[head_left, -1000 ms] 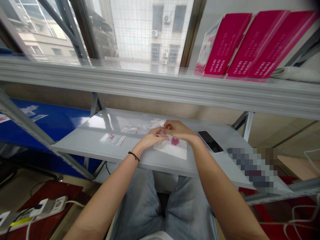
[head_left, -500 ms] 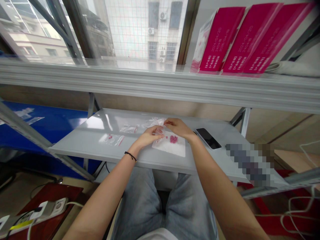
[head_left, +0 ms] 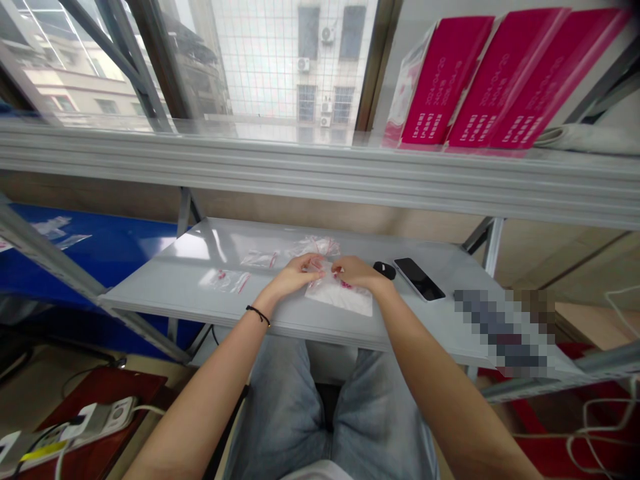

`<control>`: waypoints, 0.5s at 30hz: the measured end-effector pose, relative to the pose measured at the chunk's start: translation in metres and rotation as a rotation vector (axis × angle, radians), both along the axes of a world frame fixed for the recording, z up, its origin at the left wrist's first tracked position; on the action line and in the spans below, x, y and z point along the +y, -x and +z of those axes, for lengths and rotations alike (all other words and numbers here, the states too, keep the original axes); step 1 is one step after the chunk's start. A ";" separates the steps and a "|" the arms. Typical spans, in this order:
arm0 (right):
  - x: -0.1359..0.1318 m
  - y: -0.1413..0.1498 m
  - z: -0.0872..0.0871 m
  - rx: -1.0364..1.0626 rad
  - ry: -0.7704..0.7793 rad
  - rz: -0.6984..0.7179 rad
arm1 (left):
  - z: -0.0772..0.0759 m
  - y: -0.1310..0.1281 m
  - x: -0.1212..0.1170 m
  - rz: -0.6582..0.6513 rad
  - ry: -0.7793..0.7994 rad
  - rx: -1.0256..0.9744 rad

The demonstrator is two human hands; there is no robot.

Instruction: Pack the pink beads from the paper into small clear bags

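White sheet (head_left: 345, 301) aslant beneath right hand (head_left: 354, 271), right corner nearest

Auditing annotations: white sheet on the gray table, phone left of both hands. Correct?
No: the phone lies to the right of the left hand and right hand, per the head view. The white sheet is on the gray table.

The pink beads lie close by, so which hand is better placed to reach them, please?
Probably the right hand: it partly covers the pink beads in this view, while the left hand is farther off, apparently holding a clear plastic bag.
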State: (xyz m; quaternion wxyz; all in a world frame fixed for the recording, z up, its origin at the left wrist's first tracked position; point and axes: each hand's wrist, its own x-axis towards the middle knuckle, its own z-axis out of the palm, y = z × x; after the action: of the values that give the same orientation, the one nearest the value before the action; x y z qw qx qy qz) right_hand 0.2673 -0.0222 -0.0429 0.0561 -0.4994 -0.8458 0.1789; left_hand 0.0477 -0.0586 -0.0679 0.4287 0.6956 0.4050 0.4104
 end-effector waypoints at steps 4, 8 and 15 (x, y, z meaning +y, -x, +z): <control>0.002 0.001 -0.003 -0.054 -0.026 0.021 | 0.000 0.001 -0.001 -0.024 0.000 -0.048; 0.002 0.002 -0.004 -0.093 -0.051 0.036 | -0.001 0.001 -0.001 -0.016 -0.011 -0.067; 0.005 0.000 -0.004 -0.098 -0.110 0.043 | -0.001 0.001 -0.002 -0.020 -0.019 -0.083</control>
State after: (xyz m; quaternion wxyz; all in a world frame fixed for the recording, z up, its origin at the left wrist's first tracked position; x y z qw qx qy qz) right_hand 0.2670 -0.0172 -0.0473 0.0381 -0.4855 -0.8666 0.1084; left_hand 0.0464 -0.0608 -0.0687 0.4425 0.6861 0.3757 0.4384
